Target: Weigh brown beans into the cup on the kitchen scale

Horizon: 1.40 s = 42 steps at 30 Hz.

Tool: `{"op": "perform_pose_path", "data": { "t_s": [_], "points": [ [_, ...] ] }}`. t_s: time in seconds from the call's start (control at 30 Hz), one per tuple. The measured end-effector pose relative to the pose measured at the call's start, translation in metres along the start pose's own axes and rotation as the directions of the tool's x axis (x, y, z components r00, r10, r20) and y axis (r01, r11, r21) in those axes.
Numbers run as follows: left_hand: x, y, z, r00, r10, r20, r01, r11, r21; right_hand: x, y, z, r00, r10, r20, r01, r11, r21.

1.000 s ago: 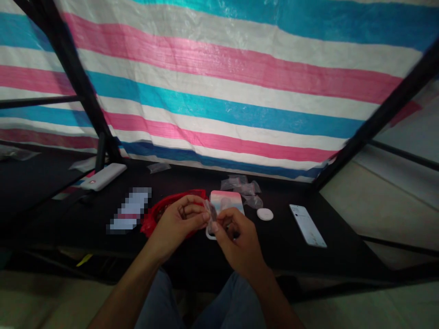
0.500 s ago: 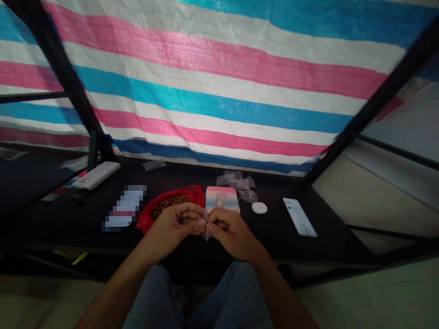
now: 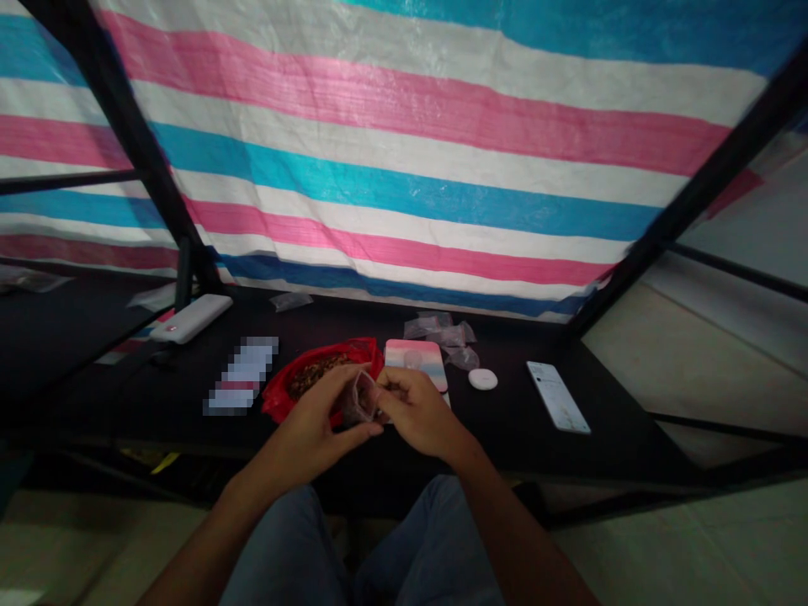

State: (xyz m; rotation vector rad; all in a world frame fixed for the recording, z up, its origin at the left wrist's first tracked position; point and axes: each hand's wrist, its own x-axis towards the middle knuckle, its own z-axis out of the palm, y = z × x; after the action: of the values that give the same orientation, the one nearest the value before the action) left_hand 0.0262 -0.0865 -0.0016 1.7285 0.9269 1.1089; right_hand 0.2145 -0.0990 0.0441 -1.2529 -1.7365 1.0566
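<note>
Half a second ago you had the small, clear plastic bag [image 3: 362, 400] pinched flat between both sets of fingertips; now its mouth gapes, the pale rim spread into a loop that faces up toward you. That suggests the fiddly part — parting the thin film — is done, and the bag can probably take something in, though the mouth looks soft enough to fold shut if you ease off. Your left hand [image 3: 321, 412] has spread and curled around the bag, grasping it between thumb and fingers; your right hand [image 3: 420, 412] appears to pinch the rim on its own side, with the fingertips partly hidden. The bag sits in front of your knees, above the black tabletop [image 3: 505, 446]. From it, the crumpled red plastic bag [image 3: 274, 406] of small brown pieces [image 3: 316, 376] lies just beside your left hand at ten o'clock, and the flat, rounded pink-white-blue striped pad [image 3: 429, 366] at two — with several crinkled clear packets [image 3: 442, 330] beyond it.
</note>
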Motion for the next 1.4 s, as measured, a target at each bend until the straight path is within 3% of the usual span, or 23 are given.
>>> {"op": "perform_pose_path", "data": {
  "t_s": [0.2, 0.33, 0.43, 0.57, 0.7, 0.9, 1.17, 1.4],
  "points": [
    [0.005, 0.001, -0.005, 0.999, -0.003, 0.054, 0.005, 0.999, -0.033, 0.002, 0.001, 0.004, 0.991, 0.128, -0.043, -0.123, 0.988, 0.096],
    [0.027, -0.004, -0.031, 0.994, -0.015, 0.107, -0.006, 0.982, 0.188, -0.004, 0.006, -0.01, 0.986, 0.064, -0.152, -0.054, 0.996, 0.074],
    [0.054, -0.009, -0.058, 0.979, -0.067, 0.191, -0.059, 0.81, 0.583, -0.012, 0.016, -0.029, 0.965, 0.09, -0.246, -0.07, 0.994, 0.089],
    [0.082, -0.012, -0.076, 0.926, -0.157, 0.343, -0.207, 0.549, 0.81, -0.027, 0.031, -0.051, 0.934, 0.11, -0.339, -0.084, 0.992, 0.093],
    [0.092, -0.007, -0.076, 0.861, -0.193, 0.471, -0.359, 0.424, 0.831, -0.043, 0.039, -0.061, 0.932, 0.111, -0.345, -0.104, 0.994, 0.039],
    [0.106, 0.011, -0.074, 0.817, -0.194, 0.543, -0.467, 0.328, 0.821, -0.055, 0.047, -0.071, 0.925, 0.13, -0.356, -0.134, 0.991, 0.012],
    [0.114, 0.026, -0.063, 0.708, -0.278, 0.649, -0.649, 0.105, 0.754, -0.059, 0.058, -0.074, 0.929, 0.145, -0.339, -0.161, 0.987, -0.018],
    [0.115, 0.032, -0.062, 0.676, -0.313, 0.667, -0.687, 0.058, 0.724, -0.065, 0.068, -0.082, 0.908, 0.091, -0.408, -0.112, 0.993, -0.029]
  ]
}}
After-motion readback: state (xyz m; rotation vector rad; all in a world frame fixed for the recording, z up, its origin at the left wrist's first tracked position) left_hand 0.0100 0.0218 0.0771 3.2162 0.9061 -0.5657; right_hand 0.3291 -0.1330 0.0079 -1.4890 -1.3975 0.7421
